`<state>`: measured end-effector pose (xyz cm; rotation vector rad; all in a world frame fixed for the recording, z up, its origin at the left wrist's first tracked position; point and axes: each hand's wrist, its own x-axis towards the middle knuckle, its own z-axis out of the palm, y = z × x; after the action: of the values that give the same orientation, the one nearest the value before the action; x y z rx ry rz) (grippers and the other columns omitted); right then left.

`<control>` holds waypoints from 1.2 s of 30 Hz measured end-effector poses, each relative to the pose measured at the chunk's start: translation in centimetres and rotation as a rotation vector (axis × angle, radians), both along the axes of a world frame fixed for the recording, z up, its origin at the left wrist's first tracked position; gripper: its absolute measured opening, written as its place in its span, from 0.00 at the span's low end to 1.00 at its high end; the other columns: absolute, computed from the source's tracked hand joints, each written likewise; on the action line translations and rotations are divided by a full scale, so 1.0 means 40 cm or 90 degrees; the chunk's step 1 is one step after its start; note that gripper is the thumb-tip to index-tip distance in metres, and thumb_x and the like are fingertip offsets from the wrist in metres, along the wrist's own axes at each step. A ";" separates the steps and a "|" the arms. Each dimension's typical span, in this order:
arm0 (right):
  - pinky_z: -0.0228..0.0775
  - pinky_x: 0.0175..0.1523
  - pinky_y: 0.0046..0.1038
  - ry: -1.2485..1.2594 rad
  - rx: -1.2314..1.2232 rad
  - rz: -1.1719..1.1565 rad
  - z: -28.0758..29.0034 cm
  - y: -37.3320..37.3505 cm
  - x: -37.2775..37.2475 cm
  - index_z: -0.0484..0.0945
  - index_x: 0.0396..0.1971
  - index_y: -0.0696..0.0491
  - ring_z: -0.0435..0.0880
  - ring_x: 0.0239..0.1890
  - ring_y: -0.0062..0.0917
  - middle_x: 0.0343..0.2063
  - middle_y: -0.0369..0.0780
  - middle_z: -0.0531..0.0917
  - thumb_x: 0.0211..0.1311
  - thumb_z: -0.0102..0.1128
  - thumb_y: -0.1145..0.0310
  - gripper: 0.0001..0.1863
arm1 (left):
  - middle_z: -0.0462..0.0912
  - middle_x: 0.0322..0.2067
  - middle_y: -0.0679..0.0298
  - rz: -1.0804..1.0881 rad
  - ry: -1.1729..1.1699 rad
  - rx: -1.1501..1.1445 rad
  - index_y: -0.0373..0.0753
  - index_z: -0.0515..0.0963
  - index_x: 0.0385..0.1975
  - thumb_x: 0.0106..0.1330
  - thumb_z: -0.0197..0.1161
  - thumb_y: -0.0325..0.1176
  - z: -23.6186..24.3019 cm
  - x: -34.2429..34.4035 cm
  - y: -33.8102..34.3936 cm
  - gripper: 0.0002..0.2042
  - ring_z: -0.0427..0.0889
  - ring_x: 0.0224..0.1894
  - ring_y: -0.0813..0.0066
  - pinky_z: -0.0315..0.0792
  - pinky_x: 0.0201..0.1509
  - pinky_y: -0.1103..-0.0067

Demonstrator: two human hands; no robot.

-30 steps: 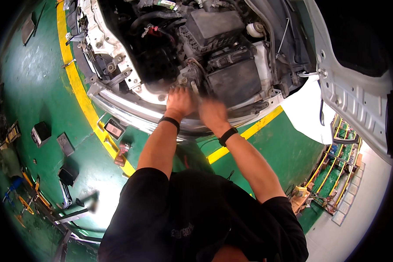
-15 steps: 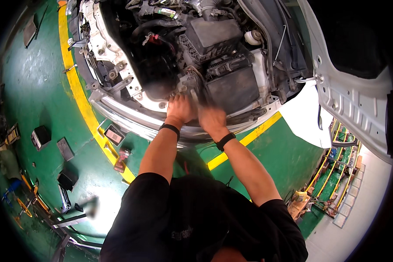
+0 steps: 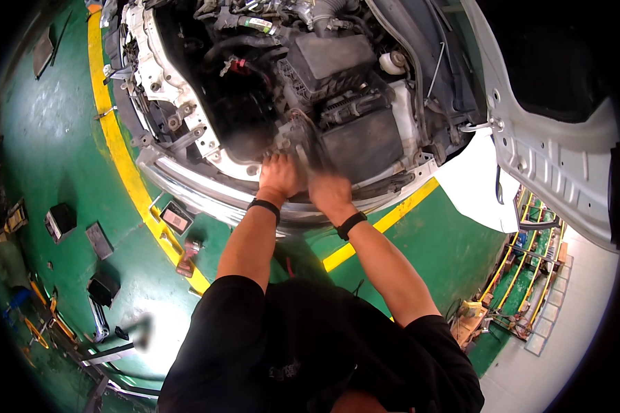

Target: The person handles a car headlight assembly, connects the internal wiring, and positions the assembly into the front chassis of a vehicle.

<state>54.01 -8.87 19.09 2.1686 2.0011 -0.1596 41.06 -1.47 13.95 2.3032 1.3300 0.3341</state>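
Observation:
Both hands reach into the front of a car's open engine bay, just behind the bright metal bumper bar point(image 3: 186, 184). My left hand point(image 3: 280, 177) curls its fingers over a greyish part by the white front panel point(image 3: 244, 167); what it grips is hidden. Close to its right is my right hand point(image 3: 331, 194), its fingers smeared by motion and partly hidden. Between and above the hands runs a bundle of wires point(image 3: 304, 122) beside a blurred dark piece. To the right lies a flat dark cover point(image 3: 365, 141), with a black air filter box point(image 3: 331, 62) farther back.
A raised white body panel point(image 3: 541, 155) stands at the right. On the green floor at left are a cordless power tool point(image 3: 189, 259), a framed tray point(image 3: 176, 217), a black box point(image 3: 60, 221) and a dark slab point(image 3: 98, 240). A yellow-railed rack point(image 3: 523, 261) is at lower right.
The whole view has shifted slightly, so the scene sits a little farther left. Both hands stay at the same spot in the bay; the right hand is blurred in both frames.

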 end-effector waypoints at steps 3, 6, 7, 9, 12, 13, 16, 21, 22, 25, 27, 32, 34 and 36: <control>0.78 0.30 0.35 0.004 0.031 -0.042 0.022 -0.003 -0.009 0.84 0.18 0.49 0.87 0.24 0.36 0.19 0.43 0.85 0.65 0.55 0.57 0.19 | 0.83 0.38 0.51 -0.004 0.011 -0.008 0.35 0.81 0.35 0.60 0.56 0.46 0.003 -0.006 -0.005 0.19 0.81 0.46 0.53 0.71 0.55 0.64; 0.78 0.31 0.35 -0.029 0.133 0.041 0.019 -0.005 -0.004 0.84 0.19 0.49 0.87 0.25 0.34 0.19 0.42 0.85 0.64 0.55 0.57 0.18 | 0.83 0.39 0.50 -0.010 0.006 -0.019 0.35 0.81 0.36 0.60 0.56 0.47 0.011 -0.003 -0.002 0.19 0.81 0.48 0.52 0.71 0.55 0.64; 0.77 0.31 0.35 -0.042 0.165 0.068 0.017 -0.010 0.000 0.84 0.19 0.48 0.87 0.25 0.34 0.19 0.41 0.86 0.64 0.55 0.57 0.17 | 0.83 0.40 0.50 -0.012 -0.001 -0.018 0.34 0.81 0.36 0.60 0.56 0.47 0.015 0.000 -0.001 0.20 0.81 0.48 0.52 0.71 0.56 0.64; 0.77 0.32 0.36 -0.021 0.003 0.053 0.019 0.008 0.006 0.83 0.25 0.51 0.87 0.28 0.35 0.23 0.42 0.86 0.61 0.58 0.57 0.14 | 0.83 0.40 0.50 -0.008 0.001 -0.007 0.35 0.81 0.36 0.60 0.56 0.47 0.008 0.001 -0.001 0.20 0.80 0.49 0.52 0.71 0.56 0.63; 0.77 0.33 0.36 0.011 -0.097 -0.030 0.059 0.016 -0.013 0.81 0.31 0.51 0.87 0.31 0.33 0.28 0.41 0.86 0.56 0.60 0.60 0.10 | 0.83 0.40 0.50 -0.006 0.006 0.000 0.35 0.81 0.36 0.60 0.56 0.47 -0.004 -0.006 -0.008 0.19 0.80 0.49 0.51 0.70 0.56 0.63; 0.77 0.33 0.36 0.011 -0.093 -0.027 0.063 0.013 -0.023 0.81 0.31 0.51 0.87 0.31 0.33 0.28 0.41 0.86 0.56 0.60 0.60 0.10 | 0.83 0.40 0.50 -0.010 0.005 -0.003 0.35 0.81 0.36 0.60 0.56 0.47 -0.006 -0.008 -0.006 0.19 0.80 0.49 0.51 0.70 0.56 0.62; 0.76 0.34 0.38 -0.058 0.084 0.077 0.058 -0.001 -0.022 0.83 0.28 0.52 0.87 0.28 0.35 0.25 0.42 0.86 0.59 0.58 0.60 0.12 | 0.83 0.40 0.50 -0.017 -0.002 -0.025 0.35 0.81 0.35 0.61 0.56 0.47 0.000 -0.006 -0.002 0.19 0.81 0.47 0.51 0.70 0.56 0.62; 0.75 0.34 0.39 0.001 -0.069 -0.008 0.073 0.011 -0.020 0.83 0.30 0.53 0.86 0.30 0.36 0.27 0.43 0.86 0.59 0.58 0.59 0.12 | 0.83 0.38 0.51 -0.015 -0.008 0.005 0.35 0.81 0.35 0.61 0.57 0.46 0.000 -0.007 -0.004 0.18 0.81 0.45 0.53 0.71 0.54 0.63; 0.75 0.34 0.39 -0.021 -0.024 -0.044 0.084 0.015 -0.033 0.83 0.29 0.52 0.87 0.30 0.36 0.27 0.42 0.86 0.60 0.56 0.60 0.12 | 0.83 0.38 0.51 -0.016 0.002 -0.021 0.35 0.81 0.35 0.61 0.57 0.46 0.007 -0.008 -0.002 0.18 0.81 0.45 0.53 0.71 0.53 0.63; 0.75 0.34 0.41 -0.057 0.118 0.076 0.068 0.006 -0.024 0.83 0.23 0.52 0.87 0.25 0.38 0.21 0.43 0.86 0.65 0.53 0.57 0.17 | 0.83 0.38 0.50 -0.025 -0.001 -0.034 0.35 0.81 0.35 0.61 0.56 0.46 0.005 -0.008 0.000 0.18 0.81 0.46 0.53 0.71 0.54 0.64; 0.75 0.36 0.42 -0.005 0.004 0.016 0.067 0.015 -0.013 0.83 0.23 0.52 0.87 0.27 0.39 0.22 0.45 0.86 0.64 0.54 0.55 0.18 | 0.84 0.38 0.50 -0.021 0.001 -0.035 0.34 0.81 0.35 0.61 0.56 0.46 0.014 -0.006 0.000 0.19 0.81 0.46 0.53 0.71 0.54 0.64; 0.75 0.42 0.44 -0.037 0.034 -0.040 0.096 0.004 -0.025 0.82 0.25 0.53 0.87 0.31 0.40 0.23 0.45 0.86 0.62 0.56 0.53 0.18 | 0.84 0.38 0.50 -0.022 -0.005 -0.036 0.34 0.81 0.37 0.61 0.56 0.47 0.017 -0.007 0.001 0.20 0.81 0.47 0.53 0.71 0.54 0.64; 0.74 0.41 0.44 -0.037 0.009 0.003 0.069 -0.006 -0.006 0.82 0.26 0.53 0.87 0.31 0.39 0.25 0.44 0.86 0.63 0.55 0.55 0.17 | 0.83 0.39 0.50 -0.032 -0.004 -0.050 0.34 0.81 0.37 0.61 0.56 0.47 0.028 -0.001 -0.001 0.20 0.81 0.47 0.53 0.70 0.56 0.64; 0.74 0.40 0.43 -0.030 -0.008 0.056 0.072 0.011 -0.012 0.82 0.28 0.53 0.87 0.31 0.37 0.26 0.44 0.86 0.64 0.53 0.56 0.16 | 0.83 0.39 0.50 -0.018 0.001 -0.041 0.34 0.81 0.38 0.62 0.56 0.47 0.012 -0.006 -0.002 0.20 0.81 0.47 0.53 0.70 0.55 0.64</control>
<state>53.54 -8.42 21.95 2.0527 2.0590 -0.1085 40.81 -1.54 14.41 2.2669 1.2897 0.2768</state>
